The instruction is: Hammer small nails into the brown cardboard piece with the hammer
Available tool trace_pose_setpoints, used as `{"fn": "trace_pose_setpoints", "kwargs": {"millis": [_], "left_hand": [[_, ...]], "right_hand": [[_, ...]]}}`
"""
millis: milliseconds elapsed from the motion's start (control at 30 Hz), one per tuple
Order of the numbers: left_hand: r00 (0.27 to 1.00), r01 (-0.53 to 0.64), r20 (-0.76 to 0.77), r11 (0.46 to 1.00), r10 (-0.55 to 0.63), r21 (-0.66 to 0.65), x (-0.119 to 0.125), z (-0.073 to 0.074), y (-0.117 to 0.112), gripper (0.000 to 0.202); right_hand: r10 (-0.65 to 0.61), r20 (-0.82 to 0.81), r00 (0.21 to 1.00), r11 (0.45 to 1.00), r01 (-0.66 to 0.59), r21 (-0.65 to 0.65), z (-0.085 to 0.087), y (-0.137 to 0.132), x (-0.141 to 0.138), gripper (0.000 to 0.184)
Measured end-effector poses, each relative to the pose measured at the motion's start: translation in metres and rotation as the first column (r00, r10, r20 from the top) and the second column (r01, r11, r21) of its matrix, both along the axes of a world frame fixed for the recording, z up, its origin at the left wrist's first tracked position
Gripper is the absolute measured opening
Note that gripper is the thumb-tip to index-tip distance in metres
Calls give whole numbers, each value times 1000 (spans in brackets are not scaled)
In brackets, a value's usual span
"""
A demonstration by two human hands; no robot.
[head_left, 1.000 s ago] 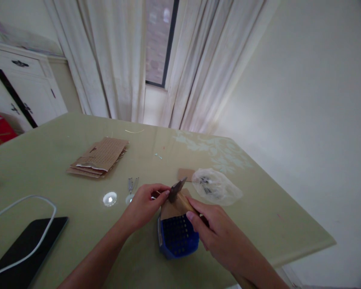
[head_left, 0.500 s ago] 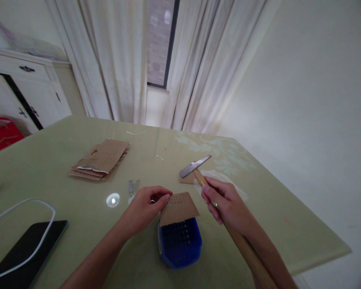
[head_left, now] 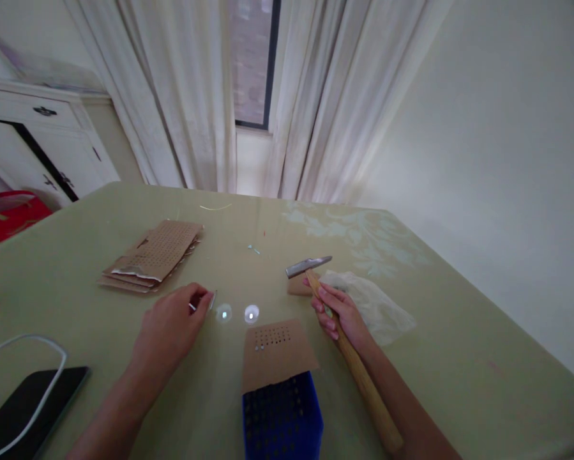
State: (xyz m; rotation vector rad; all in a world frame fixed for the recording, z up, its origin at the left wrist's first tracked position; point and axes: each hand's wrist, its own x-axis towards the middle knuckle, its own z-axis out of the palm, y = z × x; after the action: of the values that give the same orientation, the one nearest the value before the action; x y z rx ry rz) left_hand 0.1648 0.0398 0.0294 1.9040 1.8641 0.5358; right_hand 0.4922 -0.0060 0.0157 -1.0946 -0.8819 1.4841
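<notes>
My right hand [head_left: 340, 313] is wrapped round the wooden handle of a hammer [head_left: 358, 377], just below its steel head, which points away from me. My left hand [head_left: 172, 326] is low over the table with its fingers pinched at a thin metal nail [head_left: 213, 299]; its fingers hide part of the nails there. Between my hands a piece of brown cardboard [head_left: 279, 358] with rows of punched holes rests on the rim of a blue plastic basket [head_left: 287, 421]. Two small nail heads show in the cardboard near its upper left holes.
A stack of perforated cardboard sheets [head_left: 157, 255] lies at the left back. Behind the hammer are a small cardboard piece [head_left: 299, 285] and a clear plastic bag [head_left: 373, 306]. A black tablet [head_left: 32, 402] with a white cable [head_left: 52, 402] lies at the front left.
My left hand has left the cardboard and moved left to the nails on the table. The hammer, still in my right hand, is lowered a little.
</notes>
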Motion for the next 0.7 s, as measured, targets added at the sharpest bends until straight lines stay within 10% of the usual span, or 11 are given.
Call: {"fn": "trace_pose_setpoints", "kwargs": {"millis": [233,700], "left_hand": [[953,-10,-300,981,-49,-193,-12,-8,6,39],[945,-9,-325,986,-45,-164,-5,-4,1,34]], "right_hand": [[-10,-68,998,1000,9,-5,1,-1,-4,57],[4,-78,997,1000,-5,-7,3,-6,-6,58]]}}
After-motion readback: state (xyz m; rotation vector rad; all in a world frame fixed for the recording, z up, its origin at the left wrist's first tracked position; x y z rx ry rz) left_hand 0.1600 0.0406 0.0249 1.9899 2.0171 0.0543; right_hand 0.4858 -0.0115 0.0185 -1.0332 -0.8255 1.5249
